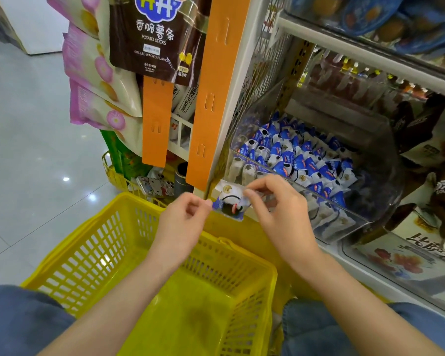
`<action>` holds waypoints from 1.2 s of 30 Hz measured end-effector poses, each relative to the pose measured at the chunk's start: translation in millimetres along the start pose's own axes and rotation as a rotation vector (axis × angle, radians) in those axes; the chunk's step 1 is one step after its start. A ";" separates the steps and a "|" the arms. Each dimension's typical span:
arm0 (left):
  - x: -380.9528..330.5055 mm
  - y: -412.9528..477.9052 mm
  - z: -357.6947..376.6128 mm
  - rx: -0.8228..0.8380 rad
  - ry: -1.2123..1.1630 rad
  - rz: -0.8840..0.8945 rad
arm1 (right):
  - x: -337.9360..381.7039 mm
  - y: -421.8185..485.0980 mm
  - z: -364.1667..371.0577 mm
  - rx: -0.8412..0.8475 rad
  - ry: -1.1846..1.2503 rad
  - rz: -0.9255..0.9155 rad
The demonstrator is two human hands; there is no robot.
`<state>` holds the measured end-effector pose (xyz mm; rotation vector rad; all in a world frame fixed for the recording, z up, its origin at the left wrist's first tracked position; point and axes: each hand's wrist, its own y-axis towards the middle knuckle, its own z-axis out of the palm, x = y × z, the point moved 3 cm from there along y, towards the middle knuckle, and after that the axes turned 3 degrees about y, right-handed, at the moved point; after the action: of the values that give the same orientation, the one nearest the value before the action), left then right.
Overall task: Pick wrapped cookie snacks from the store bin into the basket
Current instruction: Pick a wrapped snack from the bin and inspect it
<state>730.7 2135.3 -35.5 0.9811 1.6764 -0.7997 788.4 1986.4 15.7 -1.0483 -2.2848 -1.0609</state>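
Two hands, the left hand and right hand, each pinch an end of one blue-and-white wrapped cookie snack, holding it above the far rim of the empty yellow basket, just beside the clear store bin, seemingly ready to drop in.

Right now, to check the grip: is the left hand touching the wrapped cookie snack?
Touching. The head view shows the left hand pinching the left edge of the wrapped cookie snack; the right hand pinches its top.
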 end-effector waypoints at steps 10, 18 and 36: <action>-2.1 0.3 2.4 0.213 -0.507 -0.167 | 19.3 -19.4 16.8 0.311 -0.224 -0.328; -1.6 1.3 3.8 0.301 -0.583 -0.109 | 0.2 -9.8 21.2 0.407 0.561 0.693; -6.1 -2.5 2.4 0.193 -0.105 0.248 | -5.7 -10.4 27.5 0.265 0.530 0.477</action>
<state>730.6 2130.7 -30.2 1.2316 1.3735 -0.8414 782.6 2000.7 -10.0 -0.9870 -1.5920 -0.7059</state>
